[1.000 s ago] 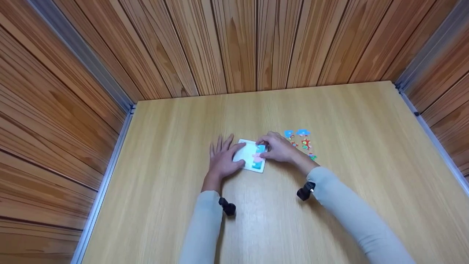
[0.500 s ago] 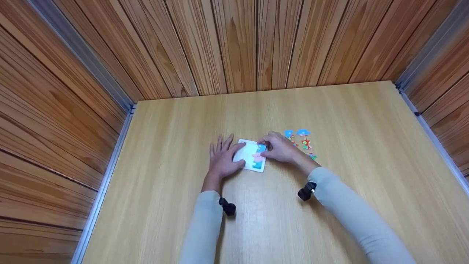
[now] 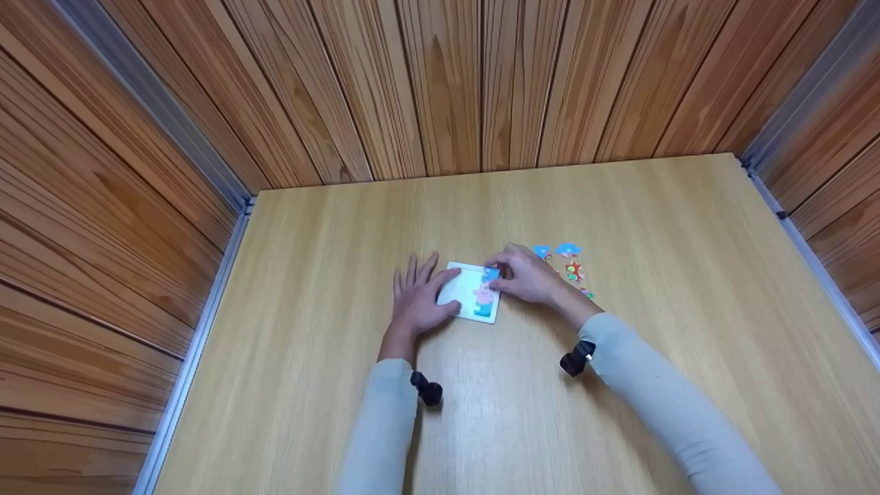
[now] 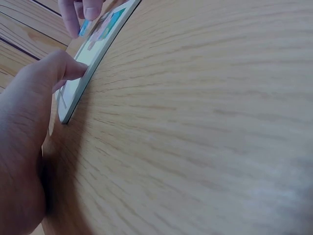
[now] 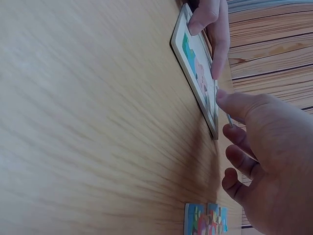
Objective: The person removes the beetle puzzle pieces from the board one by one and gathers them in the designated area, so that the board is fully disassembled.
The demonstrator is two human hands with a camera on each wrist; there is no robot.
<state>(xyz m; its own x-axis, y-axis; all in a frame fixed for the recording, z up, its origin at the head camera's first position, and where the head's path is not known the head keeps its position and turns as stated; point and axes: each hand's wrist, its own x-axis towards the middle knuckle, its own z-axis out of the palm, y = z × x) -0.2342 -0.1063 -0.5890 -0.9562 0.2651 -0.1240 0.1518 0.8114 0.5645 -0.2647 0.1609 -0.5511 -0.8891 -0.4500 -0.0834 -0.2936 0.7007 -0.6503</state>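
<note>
Roughly at the middle of the tabletop [image 3: 344, 426] lies a small white puzzle tray [image 3: 462, 292], partly filled: coloured pieces already sit along its 3 o'clock side, while the 9 o'clock half shows bare white. The left hand [image 3: 416, 299] lies flat at the tray's 9 o'clock edge, fingers straight and slightly spread, the thumb [image 4: 68, 68] pressing on the tray's rim to steady it. The right hand [image 3: 529, 275] is at the tray's upper 3 o'clock corner, fingers curled; thumb and forefinger pinch a thin puzzle piece [image 5: 229, 119] just over that corner, as the right wrist view shows. More loose pieces [image 3: 567, 261] lie in a small cluster just beyond that hand at 3 o'clock, apart from the tray. By my reckoning the job is under halfway: a few pieces are seated, one is in hand, and several wait.
</note>
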